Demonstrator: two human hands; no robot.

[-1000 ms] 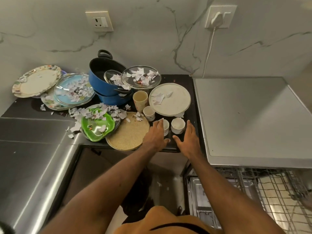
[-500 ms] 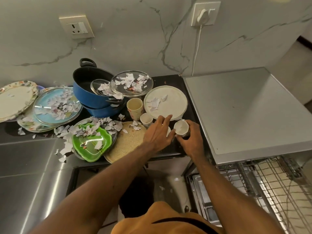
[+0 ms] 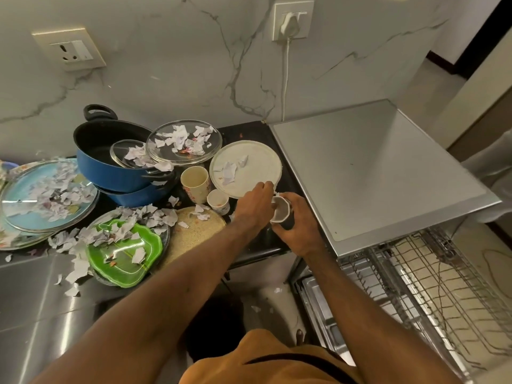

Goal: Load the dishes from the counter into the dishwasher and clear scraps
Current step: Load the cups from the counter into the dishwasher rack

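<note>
Since 0.5 s ago the small white cup has come up off the tabletop and tipped sideways in the right hand, whose fingers wrap it. Cup loading is the likely step; next it needs carrying right and down, mouth-down into the dishwasher rack. The left hand arches just beside the cup; its fingers hide whatever lies beneath, so I cannot tell its hold. The rack is partly cut off.
</note>
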